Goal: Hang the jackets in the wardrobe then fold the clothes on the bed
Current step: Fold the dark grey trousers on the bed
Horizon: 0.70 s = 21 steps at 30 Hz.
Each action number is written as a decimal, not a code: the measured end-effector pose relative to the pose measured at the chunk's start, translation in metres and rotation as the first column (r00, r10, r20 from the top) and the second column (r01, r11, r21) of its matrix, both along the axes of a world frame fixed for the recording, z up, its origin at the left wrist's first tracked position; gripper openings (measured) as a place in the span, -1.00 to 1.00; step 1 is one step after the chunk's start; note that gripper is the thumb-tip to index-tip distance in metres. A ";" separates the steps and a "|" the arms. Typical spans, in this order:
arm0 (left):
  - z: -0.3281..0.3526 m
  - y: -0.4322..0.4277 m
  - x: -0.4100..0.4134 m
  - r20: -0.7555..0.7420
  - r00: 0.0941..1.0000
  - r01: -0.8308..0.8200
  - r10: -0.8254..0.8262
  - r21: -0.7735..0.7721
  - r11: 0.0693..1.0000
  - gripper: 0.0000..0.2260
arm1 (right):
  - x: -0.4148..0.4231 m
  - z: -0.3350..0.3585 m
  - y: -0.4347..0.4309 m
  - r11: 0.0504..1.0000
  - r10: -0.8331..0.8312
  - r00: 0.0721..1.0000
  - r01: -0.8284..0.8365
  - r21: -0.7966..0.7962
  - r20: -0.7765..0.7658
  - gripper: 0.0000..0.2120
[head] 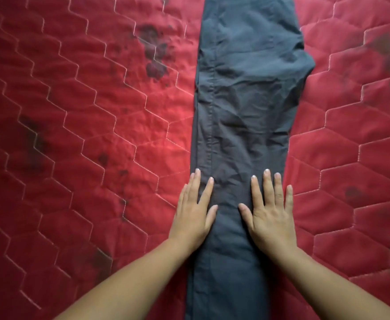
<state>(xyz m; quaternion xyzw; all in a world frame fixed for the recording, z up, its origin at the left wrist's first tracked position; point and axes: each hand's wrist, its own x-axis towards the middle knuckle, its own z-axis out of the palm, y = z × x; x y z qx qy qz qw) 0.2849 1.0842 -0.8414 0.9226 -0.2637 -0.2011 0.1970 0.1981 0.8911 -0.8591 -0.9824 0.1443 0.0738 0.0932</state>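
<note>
One pair of dark grey trousers [247,116] lies lengthwise on the red quilted bedcover [85,135]. Two hands, left hand [195,212] and right hand [270,213], press flat on it, fingers spread.

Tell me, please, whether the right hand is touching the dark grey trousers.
Touching. The head view shows the right hand lying flat, fingers straight, on the dark grey trousers.
</note>
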 end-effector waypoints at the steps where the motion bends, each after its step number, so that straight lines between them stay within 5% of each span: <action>1: 0.003 0.006 -0.015 -0.033 0.999 -0.039 0.038 -0.032 0.999 -0.38 | -0.009 0.003 0.009 0.999 -0.018 1.000 0.018 0.027 -0.006 -0.27; 7: 0.026 0.043 -0.077 -0.174 0.975 -0.153 0.141 -0.059 0.986 -0.31 | -0.054 0.035 0.044 0.892 -0.252 0.968 0.233 0.387 -0.003 -0.23; 10: 0.037 0.058 -0.091 -0.239 0.938 -0.283 0.250 -0.116 0.952 -0.37 | -0.067 0.053 0.045 0.639 -0.564 0.824 0.474 0.606 -0.049 -0.20; 12: 0.043 0.063 -0.099 -0.375 0.832 -0.479 0.409 -0.113 0.870 -0.48 | -0.074 0.062 0.043 0.390 -0.719 0.666 0.623 0.678 -0.198 -0.30; 15: 0.049 0.067 -0.107 -0.549 0.669 -0.619 0.502 -0.036 0.785 -0.65 | -0.088 0.068 0.041 0.139 -0.725 0.540 0.722 0.678 -0.427 -0.61; 17: 0.050 0.068 -0.111 -0.619 0.605 -0.650 0.501 -0.019 0.760 -0.68 | -0.101 0.070 0.043 0.115 -0.702 0.533 0.739 0.663 -0.472 -0.73; 21: 0.053 0.059 -0.112 -0.672 0.538 -0.712 0.508 -0.041 0.701 -0.58 | -0.121 0.068 0.047 0.014 -0.682 0.493 0.747 0.665 -0.540 -0.63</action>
